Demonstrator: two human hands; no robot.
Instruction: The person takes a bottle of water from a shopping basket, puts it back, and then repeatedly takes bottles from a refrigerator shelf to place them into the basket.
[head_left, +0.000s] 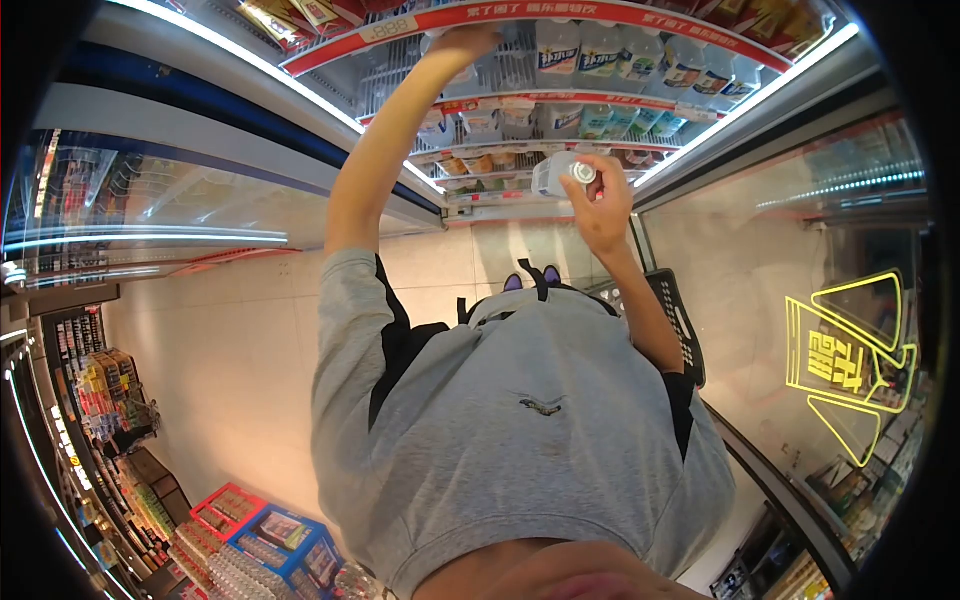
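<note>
My right hand is wrapped round the neck of a clear plastic bottle with a white cap, held tilted in front of the lower shelves. My left hand reaches up into the cooler at a wire shelf, just beneath a red price strip. Blur and the shelf edge hide its fingers, so I cannot make out whether it holds something. To the right of it stands a row of labelled bottles.
Lower shelves hold more bottles. Glass doors flank me on both sides. A black basket is beside my right forearm. Behind me on the left, stacked drink packs stand on the tiled floor.
</note>
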